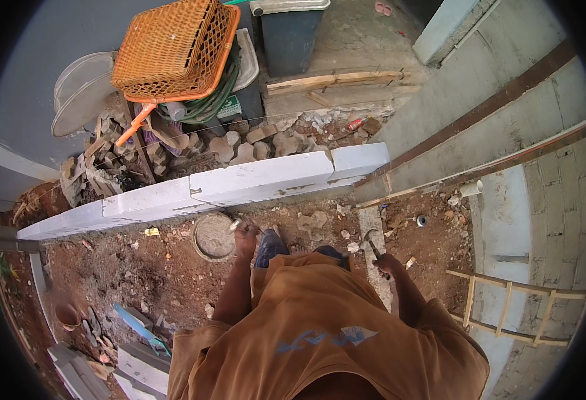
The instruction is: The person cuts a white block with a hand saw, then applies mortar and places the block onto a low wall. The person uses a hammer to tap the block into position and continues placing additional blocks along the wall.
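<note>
My right hand (pixel 389 266) is closed around the handle of a hammer (pixel 373 245), its small metal head pointing away from me over a pale plank (pixel 371 220). My left hand (pixel 245 241) is closed, with a small whitish thing (pixel 235 225) at its fingers; its kind is too small to make out. Beside that hand stands a round basin (pixel 197 248) with grey mortar-like stuff in it. Beyond both hands runs a low wall of white blocks (pixel 259 177), apart from them.
Behind the wall are rubble (pixel 99 167), paving stones (pixel 243 155), an orange wicker basket (pixel 166 50) and a dark bin (pixel 289 43). A wooden ladder-like frame (pixel 509 303) lies at right. A blue-handled saw (pixel 139 327) and grey blocks (pixel 143 367) lie at lower left.
</note>
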Tool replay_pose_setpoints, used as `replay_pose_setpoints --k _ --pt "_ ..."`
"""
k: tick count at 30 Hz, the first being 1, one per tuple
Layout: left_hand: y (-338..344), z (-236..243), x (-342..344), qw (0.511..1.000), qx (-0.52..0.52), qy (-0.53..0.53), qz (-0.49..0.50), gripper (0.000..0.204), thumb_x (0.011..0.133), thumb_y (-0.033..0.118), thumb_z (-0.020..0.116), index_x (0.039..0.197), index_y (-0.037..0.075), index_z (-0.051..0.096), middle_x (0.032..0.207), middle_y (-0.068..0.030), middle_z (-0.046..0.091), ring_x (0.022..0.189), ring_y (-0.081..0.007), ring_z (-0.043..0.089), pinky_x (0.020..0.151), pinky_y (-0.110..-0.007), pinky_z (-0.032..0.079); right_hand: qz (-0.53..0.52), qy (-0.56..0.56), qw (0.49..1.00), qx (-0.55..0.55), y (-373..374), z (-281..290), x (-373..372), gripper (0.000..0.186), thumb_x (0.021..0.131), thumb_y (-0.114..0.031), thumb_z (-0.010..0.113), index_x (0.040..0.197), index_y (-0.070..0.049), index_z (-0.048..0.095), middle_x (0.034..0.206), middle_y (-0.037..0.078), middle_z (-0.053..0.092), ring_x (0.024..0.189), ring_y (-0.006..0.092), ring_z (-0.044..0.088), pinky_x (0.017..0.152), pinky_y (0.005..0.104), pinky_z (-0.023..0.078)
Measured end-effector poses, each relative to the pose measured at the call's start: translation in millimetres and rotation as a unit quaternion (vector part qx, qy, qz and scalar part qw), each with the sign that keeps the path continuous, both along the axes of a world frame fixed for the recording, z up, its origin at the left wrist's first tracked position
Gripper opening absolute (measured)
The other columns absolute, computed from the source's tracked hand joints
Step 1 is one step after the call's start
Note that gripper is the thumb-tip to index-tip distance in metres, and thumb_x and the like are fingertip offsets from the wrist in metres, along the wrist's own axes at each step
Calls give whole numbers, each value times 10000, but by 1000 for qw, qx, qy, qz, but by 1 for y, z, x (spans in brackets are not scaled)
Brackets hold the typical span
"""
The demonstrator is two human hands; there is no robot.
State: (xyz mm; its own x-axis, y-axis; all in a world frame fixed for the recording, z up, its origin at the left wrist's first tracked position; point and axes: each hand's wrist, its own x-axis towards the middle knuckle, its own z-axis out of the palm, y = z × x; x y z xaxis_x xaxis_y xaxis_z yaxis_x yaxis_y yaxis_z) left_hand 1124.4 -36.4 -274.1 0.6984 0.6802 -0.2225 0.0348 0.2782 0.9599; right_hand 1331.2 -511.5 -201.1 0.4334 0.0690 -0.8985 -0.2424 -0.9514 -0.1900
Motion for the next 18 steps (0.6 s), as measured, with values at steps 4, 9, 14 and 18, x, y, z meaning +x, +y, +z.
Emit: replay_pose_setpoints --k 4,9,14,18 --pt "-34 6 97 999 -4 -30 -39 97 859 52 594 774 40 640 675 20 593 637 -80 526 595 -270 434 -105 -53 993 29 -33 22 -10 339 943 -302 686 925 26 602 700 114 642 529 212 639 459 386 529" --pt "-43 -20 173 994 -74 11 -76 57 841 39 630 786 41 647 657 22 589 619 -68 511 576 -267 426 -110 -114 987 4 -26 62 -8 398 874 -267 727 1150 -11 599 818 167 689 672 304 688 610 432 554" --pt "-64 -36 237 996 -62 28 -62 24 834 52 673 820 40 658 681 15 607 639 -58 517 587 -275 442 87 -270 958 34 31 141 35 518 850 -232 736 1307 -64 560 1053 279 677 1022 486 636 830 515 524" --pt "-95 -31 292 996 -76 -3 -55 49 842 64 695 841 31 659 703 -1 630 656 -68 531 614 -282 462 151 -309 939 12 101 225 100 558 865 -208 732 1369 -83 528 1101 280 668 1053 480 626 836 527 514"
